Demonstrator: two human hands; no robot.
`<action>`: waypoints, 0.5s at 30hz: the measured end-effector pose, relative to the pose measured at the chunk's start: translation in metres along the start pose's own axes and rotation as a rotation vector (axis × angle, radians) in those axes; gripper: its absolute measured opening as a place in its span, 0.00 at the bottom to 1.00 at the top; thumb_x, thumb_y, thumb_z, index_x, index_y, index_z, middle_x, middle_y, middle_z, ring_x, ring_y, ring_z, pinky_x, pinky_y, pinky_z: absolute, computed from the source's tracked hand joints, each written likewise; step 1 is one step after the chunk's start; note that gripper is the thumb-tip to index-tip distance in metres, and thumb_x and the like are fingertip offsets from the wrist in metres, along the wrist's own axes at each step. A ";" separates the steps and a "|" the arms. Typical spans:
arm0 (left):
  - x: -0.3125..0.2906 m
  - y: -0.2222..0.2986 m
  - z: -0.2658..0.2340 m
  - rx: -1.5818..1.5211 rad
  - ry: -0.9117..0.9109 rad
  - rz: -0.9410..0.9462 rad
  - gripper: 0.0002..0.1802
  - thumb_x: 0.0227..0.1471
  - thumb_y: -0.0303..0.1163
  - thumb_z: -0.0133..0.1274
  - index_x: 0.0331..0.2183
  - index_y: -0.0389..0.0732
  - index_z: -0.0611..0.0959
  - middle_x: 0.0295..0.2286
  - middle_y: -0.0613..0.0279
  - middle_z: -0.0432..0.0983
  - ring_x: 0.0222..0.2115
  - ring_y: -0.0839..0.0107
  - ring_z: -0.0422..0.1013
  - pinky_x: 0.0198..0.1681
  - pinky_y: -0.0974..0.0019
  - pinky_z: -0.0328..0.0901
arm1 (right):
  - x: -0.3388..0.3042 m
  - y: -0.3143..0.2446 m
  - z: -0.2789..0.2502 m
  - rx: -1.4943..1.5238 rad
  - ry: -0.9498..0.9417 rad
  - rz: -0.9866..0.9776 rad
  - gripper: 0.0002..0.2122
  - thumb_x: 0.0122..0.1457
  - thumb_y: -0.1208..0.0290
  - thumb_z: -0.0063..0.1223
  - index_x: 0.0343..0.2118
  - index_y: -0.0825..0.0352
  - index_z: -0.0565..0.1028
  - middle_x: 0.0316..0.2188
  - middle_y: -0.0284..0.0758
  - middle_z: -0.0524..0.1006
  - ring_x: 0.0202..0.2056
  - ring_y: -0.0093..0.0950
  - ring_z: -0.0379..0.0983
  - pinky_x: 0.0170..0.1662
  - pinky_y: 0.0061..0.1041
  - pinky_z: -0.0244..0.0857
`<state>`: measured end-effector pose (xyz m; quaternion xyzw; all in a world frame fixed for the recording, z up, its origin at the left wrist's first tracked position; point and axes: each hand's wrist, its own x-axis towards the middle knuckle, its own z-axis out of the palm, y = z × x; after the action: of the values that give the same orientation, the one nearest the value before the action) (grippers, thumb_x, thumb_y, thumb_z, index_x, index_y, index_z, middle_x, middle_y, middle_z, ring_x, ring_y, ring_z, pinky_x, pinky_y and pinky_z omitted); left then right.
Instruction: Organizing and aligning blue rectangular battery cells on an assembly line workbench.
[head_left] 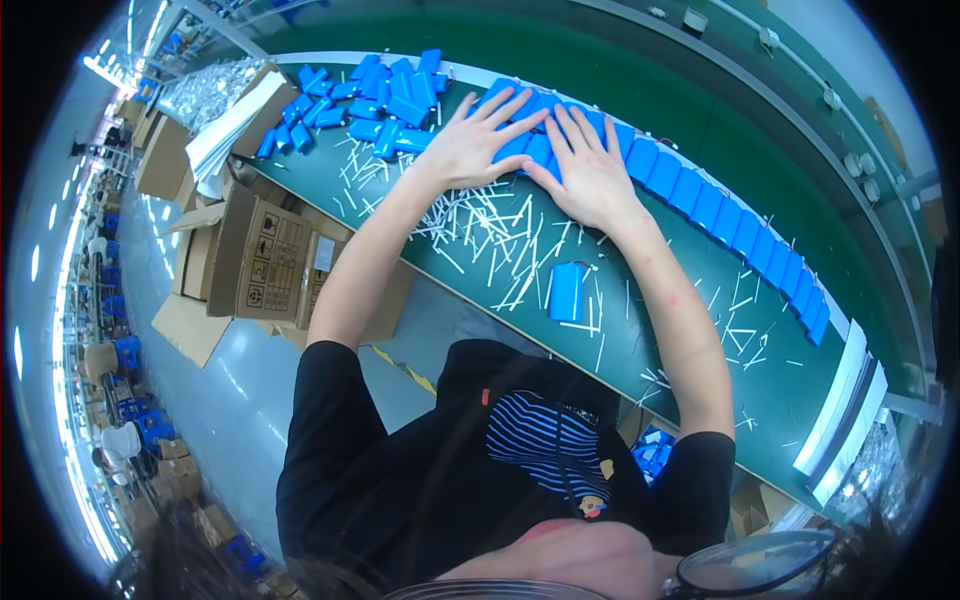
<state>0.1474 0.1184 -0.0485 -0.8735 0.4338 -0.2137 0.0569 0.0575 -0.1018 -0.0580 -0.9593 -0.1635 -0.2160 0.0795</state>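
Observation:
Both my hands lie spread over a row of blue, shrink-wrapped blocks that look like battery packs (663, 176). My left hand (476, 143) rests with fingers apart on the packs at the row's left end. Beside it, my right hand (588, 172) is also spread on them, and the two thumb tips nearly meet. Neither hand grips anything. The packs under my palms are partly hidden. One single blue pack (566, 291) lies apart on the green table (470, 285), nearer to me. Many thin white strips (500, 238) are scattered around it.
A loose pile of blue packs (375, 95) sits at the far left. Open cardboard boxes (262, 255) stand left of the table, with white sheets (225, 135) above them. Long white strips (838, 410) lie at the right end. A metal rail with fittings (768, 38) runs behind.

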 end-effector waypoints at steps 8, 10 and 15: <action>0.005 -0.003 0.006 -0.037 -0.005 0.038 0.35 0.71 0.61 0.42 0.72 0.58 0.68 0.72 0.65 0.59 0.74 0.57 0.53 0.76 0.45 0.48 | 0.000 -0.001 0.004 -0.085 -0.042 0.079 0.39 0.73 0.37 0.37 0.67 0.73 0.71 0.71 0.50 0.66 0.75 0.46 0.54 0.77 0.57 0.35; -0.002 -0.006 0.001 -0.072 0.141 0.004 0.33 0.70 0.58 0.45 0.70 0.56 0.71 0.70 0.64 0.62 0.72 0.57 0.56 0.75 0.46 0.50 | -0.001 -0.001 0.006 -0.066 0.014 0.053 0.38 0.73 0.37 0.36 0.68 0.72 0.70 0.72 0.48 0.65 0.75 0.45 0.53 0.78 0.56 0.34; -0.044 -0.018 -0.024 -0.329 0.398 -0.331 0.22 0.59 0.37 0.64 0.54 0.48 0.85 0.54 0.61 0.77 0.57 0.56 0.69 0.63 0.51 0.63 | -0.003 0.002 0.002 -0.003 -0.065 0.112 0.36 0.75 0.39 0.32 0.70 0.68 0.68 0.74 0.44 0.62 0.77 0.43 0.51 0.79 0.52 0.33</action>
<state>0.1269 0.1665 -0.0357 -0.8706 0.3171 -0.3138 -0.2072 0.0564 -0.1042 -0.0615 -0.9736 -0.1118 -0.1799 0.0848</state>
